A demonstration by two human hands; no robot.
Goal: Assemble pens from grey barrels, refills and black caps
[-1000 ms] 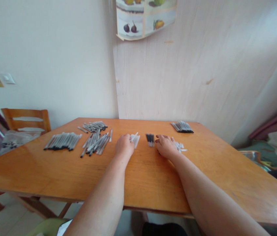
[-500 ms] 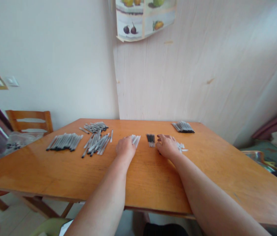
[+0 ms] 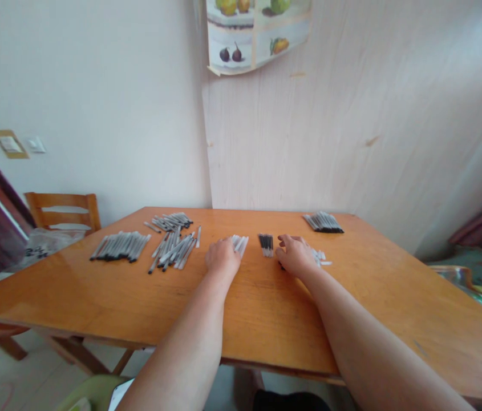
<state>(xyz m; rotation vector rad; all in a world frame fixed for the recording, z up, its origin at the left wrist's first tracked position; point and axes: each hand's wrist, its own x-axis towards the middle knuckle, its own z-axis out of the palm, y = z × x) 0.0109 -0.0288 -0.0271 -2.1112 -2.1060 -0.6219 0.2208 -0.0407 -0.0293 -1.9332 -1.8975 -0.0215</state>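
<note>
My left hand rests on the wooden table, fingers curled over a small bunch of white pen parts. A little to the right, my right hand lies palm down with fingers bent, touching scattered white pieces. Between the two hands sits a small bunch of black thin pen refills. What the fingers of either hand pinch is hidden.
On the left of the table lie a tidy row of grey pens and a loose heap of grey pens. Another bundle is at the back right by the wall. A wooden chair stands at the far left.
The camera has shifted slightly, so everything sits a bit further right and lower. Both hands stay at the same spots on the table.
</note>
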